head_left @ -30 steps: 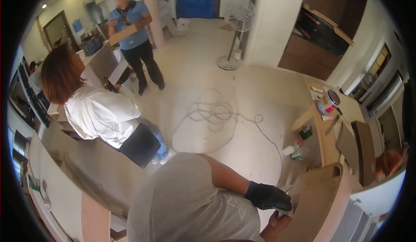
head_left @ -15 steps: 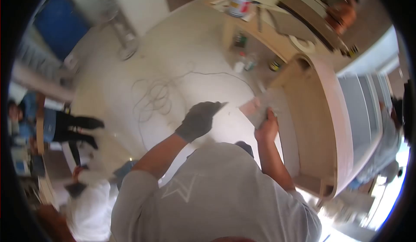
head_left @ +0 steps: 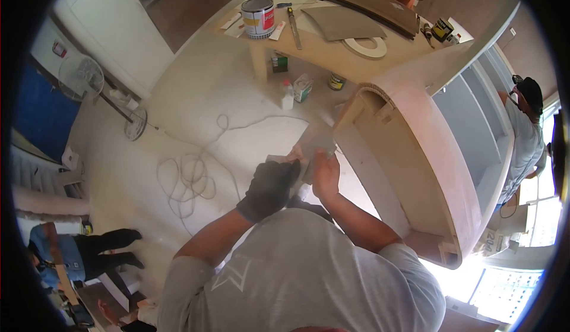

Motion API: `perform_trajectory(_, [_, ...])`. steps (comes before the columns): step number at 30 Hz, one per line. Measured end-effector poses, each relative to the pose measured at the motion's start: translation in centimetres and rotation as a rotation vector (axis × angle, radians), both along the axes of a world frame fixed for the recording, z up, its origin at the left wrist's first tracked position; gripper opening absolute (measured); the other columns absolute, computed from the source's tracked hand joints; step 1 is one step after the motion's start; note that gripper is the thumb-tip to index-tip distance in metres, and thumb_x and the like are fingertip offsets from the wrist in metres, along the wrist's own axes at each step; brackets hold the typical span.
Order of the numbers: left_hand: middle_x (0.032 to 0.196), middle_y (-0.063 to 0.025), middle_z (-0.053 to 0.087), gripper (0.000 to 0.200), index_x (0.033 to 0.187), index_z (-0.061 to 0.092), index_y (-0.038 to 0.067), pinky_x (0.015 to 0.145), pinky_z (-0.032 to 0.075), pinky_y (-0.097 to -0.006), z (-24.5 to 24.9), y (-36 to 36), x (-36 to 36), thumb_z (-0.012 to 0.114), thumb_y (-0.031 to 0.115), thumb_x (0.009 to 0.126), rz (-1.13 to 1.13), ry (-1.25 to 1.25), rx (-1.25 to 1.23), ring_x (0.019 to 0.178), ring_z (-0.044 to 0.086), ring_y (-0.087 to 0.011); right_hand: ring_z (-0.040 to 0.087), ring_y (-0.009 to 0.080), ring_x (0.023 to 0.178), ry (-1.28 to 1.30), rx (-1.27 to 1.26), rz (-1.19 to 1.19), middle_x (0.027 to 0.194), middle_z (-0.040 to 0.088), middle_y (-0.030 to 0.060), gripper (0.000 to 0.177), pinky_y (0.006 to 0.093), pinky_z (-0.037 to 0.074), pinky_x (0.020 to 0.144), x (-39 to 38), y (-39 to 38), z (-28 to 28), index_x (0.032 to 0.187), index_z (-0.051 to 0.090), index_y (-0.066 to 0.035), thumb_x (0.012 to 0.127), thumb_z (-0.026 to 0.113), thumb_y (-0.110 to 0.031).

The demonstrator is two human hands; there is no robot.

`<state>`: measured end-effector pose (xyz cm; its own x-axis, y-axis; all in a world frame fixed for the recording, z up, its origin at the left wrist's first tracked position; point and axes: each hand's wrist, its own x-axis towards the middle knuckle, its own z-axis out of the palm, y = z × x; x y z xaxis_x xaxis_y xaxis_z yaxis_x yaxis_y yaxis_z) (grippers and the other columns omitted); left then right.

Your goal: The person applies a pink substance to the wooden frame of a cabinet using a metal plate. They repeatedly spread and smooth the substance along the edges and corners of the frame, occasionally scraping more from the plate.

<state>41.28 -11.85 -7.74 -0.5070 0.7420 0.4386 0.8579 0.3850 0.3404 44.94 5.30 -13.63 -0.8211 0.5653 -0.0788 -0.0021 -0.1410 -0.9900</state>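
Note:
My left hand (head_left: 268, 192), in a dark grey glove, is closed around a thin flat scraper (head_left: 276, 158). Its fingers are close against the near edge of a flat grey plate (head_left: 319, 137) with a pinkish smear of putty on its left part. My bare right hand (head_left: 326, 176) grips that plate, thumb on top. Both hands are in front of my chest, over the floor. Just to their right stands a wooden cabinet (head_left: 409, 160) with a rounded end and a pinkish coated edge.
On the workbench (head_left: 225, 50) are a paint can (head_left: 258, 18), a file-like tool (head_left: 294, 28), a tape roll (head_left: 365, 47) and brown boards (head_left: 368, 5). A cable (head_left: 189, 177) lies coiled on the floor near a fan (head_left: 81, 78). One person (head_left: 525, 130) stands right, another (head_left: 77, 255) left.
My hands have come together, the left moving right to the plate and the right moving left with it. My view has also turned, shifting the bench and cabinet leftward.

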Motion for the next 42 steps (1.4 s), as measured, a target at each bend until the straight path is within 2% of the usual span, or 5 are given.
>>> perform_trajectory(10, [0.108, -0.0105, 0.071, 0.051, 0.140, 0.058, 0.008, 0.086, 0.052, -0.0357, 3.2, 4.4, -18.9, 0.063, -0.002, 0.090, -0.014, 0.139, 0.211, 0.095, 0.066, -0.0263, 0.067, 0.0195, 0.091, -0.421, 0.041, 0.232, 0.107, 0.068, 0.0115, 0.035, 0.0354, 0.055, 0.084, -8.3, 4.8, 6.3, 0.126, 0.059, 0.000, 0.104, 0.053, -0.028])
perform_trajectory(12, [0.106, -0.0013, 0.068, 0.051, 0.146, 0.050, 0.002, 0.086, 0.051, -0.0268, 6.9, 5.1, -20.7, 0.064, 0.010, 0.098, 0.033, -0.978, 0.648, 0.095, 0.062, -0.0090, 0.069, 0.0220, 0.093, -0.303, -0.487, 0.173, 0.109, 0.068, 0.0128, 0.035, 0.0382, 0.057, 0.085, -10.9, 7.3, 3.0, 0.126, 0.059, -0.001, 0.103, 0.056, -0.027])
perform_trajectory(14, [0.112, -0.0043, 0.066, 0.052, 0.148, 0.043, 0.001, 0.095, 0.049, -0.0253, 3.2, 4.6, -24.4, 0.056, 0.008, 0.099, -0.075, -1.218, 0.596, 0.100, 0.061, -0.0094, 0.070, 0.0240, 0.095, -0.219, -0.832, 0.168, 0.110, 0.069, 0.0138, 0.036, 0.0406, 0.058, 0.086, -12.1, 7.5, 0.7, 0.126, 0.058, -0.001, 0.102, 0.058, -0.027])
perform_trajectory(27, [0.102, -0.0150, 0.074, 0.046, 0.120, 0.067, 0.000, 0.088, 0.052, -0.0342, -0.4, 14.3, -37.1, 0.065, 0.031, 0.086, -0.286, -1.050, -0.312, 0.095, 0.070, -0.0249, 0.070, 0.0264, 0.102, -0.002, -0.942, -0.237, 0.118, 0.067, 0.0131, 0.040, 0.0412, 0.058, 0.091, -21.2, 5.7, 2.2, 0.130, 0.055, 0.000, 0.101, 0.061, -0.026])
perform_trajectory(42, [0.118, -0.0195, 0.066, 0.034, 0.120, 0.064, 0.002, 0.099, 0.048, -0.0410, -5.4, 16.7, -47.4, 0.062, 0.028, 0.098, -0.819, -0.587, -0.183, 0.114, 0.061, -0.0356, 0.067, 0.0299, 0.107, 0.389, -0.797, -0.742, 0.118, 0.066, 0.0160, 0.038, 0.0464, 0.056, 0.096, -23.2, 4.1, 5.0, 0.130, 0.054, -0.002, 0.102, 0.057, -0.028])
